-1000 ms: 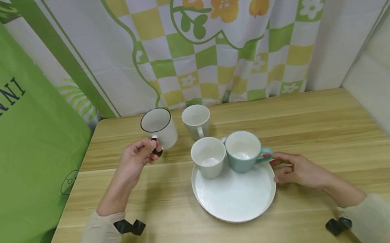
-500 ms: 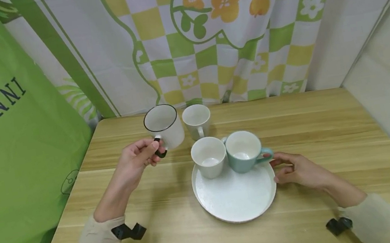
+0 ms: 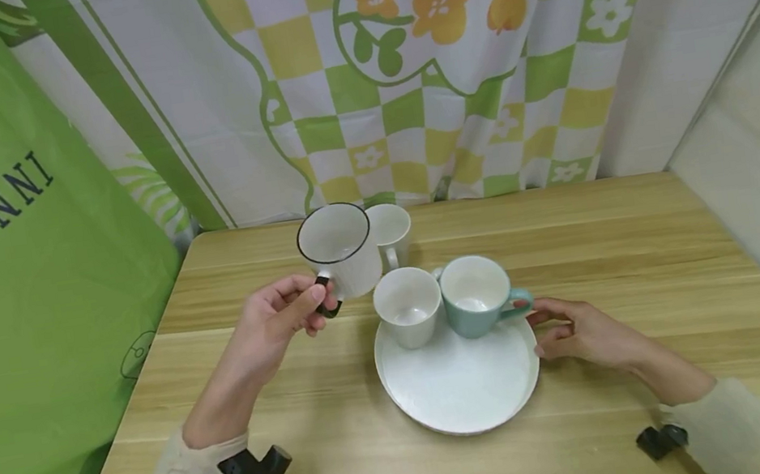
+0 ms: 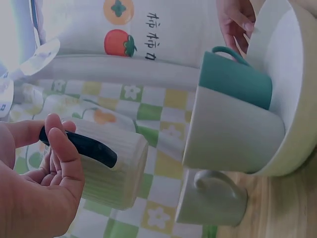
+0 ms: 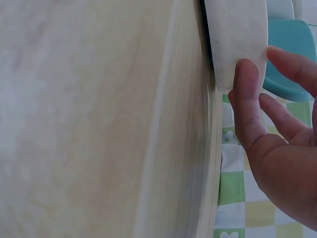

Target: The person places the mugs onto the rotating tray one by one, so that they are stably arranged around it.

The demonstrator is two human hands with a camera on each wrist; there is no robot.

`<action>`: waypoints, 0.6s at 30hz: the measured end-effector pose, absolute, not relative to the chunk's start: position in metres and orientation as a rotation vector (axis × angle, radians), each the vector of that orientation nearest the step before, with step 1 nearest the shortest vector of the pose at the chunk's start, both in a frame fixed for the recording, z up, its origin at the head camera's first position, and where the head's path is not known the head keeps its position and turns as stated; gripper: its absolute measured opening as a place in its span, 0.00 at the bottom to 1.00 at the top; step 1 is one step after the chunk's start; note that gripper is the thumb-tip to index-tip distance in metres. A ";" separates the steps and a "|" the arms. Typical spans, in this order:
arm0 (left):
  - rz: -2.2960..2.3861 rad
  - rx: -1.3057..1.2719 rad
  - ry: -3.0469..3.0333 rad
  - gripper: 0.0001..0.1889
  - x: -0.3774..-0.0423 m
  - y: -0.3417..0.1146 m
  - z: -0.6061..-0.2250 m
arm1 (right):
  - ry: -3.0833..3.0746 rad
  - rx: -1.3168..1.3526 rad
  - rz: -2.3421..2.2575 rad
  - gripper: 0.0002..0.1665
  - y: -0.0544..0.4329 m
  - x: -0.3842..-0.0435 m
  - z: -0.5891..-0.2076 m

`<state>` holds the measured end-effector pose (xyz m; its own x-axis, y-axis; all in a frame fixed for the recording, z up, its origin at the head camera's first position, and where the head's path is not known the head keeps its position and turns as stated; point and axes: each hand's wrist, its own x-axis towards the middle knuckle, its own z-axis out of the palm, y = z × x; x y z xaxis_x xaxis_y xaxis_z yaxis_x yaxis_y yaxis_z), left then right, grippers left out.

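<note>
My left hand point(image 3: 281, 317) pinches the black handle of a white mug point(image 3: 358, 273) with a dark rim, thumb on top. In the left wrist view, the mug's ribbed side point(image 4: 111, 183) shows, and it is held up off the table. A round white tray point(image 3: 462, 392) carries a white cup point(image 3: 411, 335) and a teal cup point(image 3: 470, 322) side by side at its far edge. At the tray's right edge is my right hand point(image 3: 589, 333), thumb and fingertips touching its side wall. In the right wrist view, those fingers point(image 5: 250, 111) are extended, not curled round anything.
Behind the held mug and partly covered by it, another white cup point(image 3: 393, 227) stands on the wooden table point(image 3: 608, 235). A patterned curtain point(image 3: 408, 126) hangs along the table's back edge, and a green cloth point(image 3: 31, 322) hangs at the left.
My left hand has brought the mug to the right and slightly toward me, so it now overlaps the back cup in the head view. My right hand and the tray stay put.
</note>
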<state>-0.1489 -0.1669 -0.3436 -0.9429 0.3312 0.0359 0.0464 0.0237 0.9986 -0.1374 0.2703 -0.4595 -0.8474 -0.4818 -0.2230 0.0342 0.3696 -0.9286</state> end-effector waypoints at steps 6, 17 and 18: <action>1.996 0.443 2.068 0.05 -0.138 -0.158 -0.336 | 2.181 -0.387 -1.488 0.45 0.270 -0.137 -0.460; 1.909 0.520 2.029 0.09 -0.121 -0.138 -0.328 | 2.194 -0.398 -1.481 0.44 0.271 -0.137 -0.461; 1.909 0.539 2.011 0.11 -0.119 -0.136 -0.328 | 2.192 -0.393 -1.483 0.44 0.271 -0.137 -0.461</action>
